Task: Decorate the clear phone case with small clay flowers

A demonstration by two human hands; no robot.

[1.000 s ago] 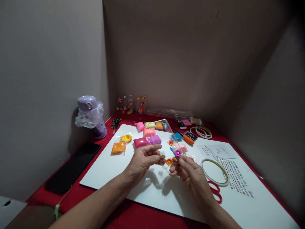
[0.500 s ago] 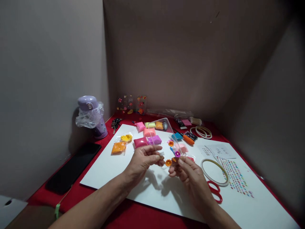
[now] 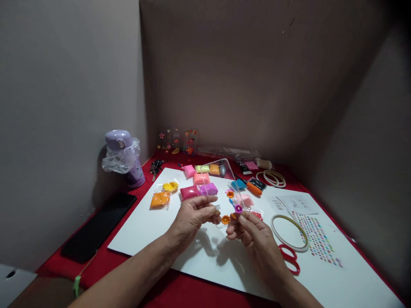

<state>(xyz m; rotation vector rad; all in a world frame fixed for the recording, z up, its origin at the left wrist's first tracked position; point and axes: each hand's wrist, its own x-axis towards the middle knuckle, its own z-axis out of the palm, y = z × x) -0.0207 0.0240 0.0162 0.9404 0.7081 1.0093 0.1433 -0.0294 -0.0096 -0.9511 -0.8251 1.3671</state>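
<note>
A clear phone case (image 3: 222, 193) is held tilted above the white board (image 3: 138, 226). My left hand (image 3: 192, 217) pinches its left edge between thumb and fingers. On the lower right corner, my right hand (image 3: 257, 235) is closed, thumb on top. Orange flowers (image 3: 225, 219) and a purple flower (image 3: 238, 208) sit at the case's lower end, close to my right fingertips. Another orange flower (image 3: 230, 194) shows higher up on the right side. Packets of coloured clay, such as the crimson packet (image 3: 189, 192) and the purple packet (image 3: 208, 188), lie behind the case.
Red-handled scissors (image 3: 293, 259), a tape roll (image 3: 272, 226) and a sticker sheet (image 3: 316, 239) lie at right. An orange-handled tool (image 3: 254, 188) is farther back. At left are a phone (image 3: 99, 226), a purple bottle (image 3: 135, 173) and orange clay (image 3: 159, 199). Decorated clear cases (image 3: 191, 141) lean on the wall.
Both hands keep their hold on the phone case. The case and the flowers on it have shifted very slightly; nothing else has visibly moved.
</note>
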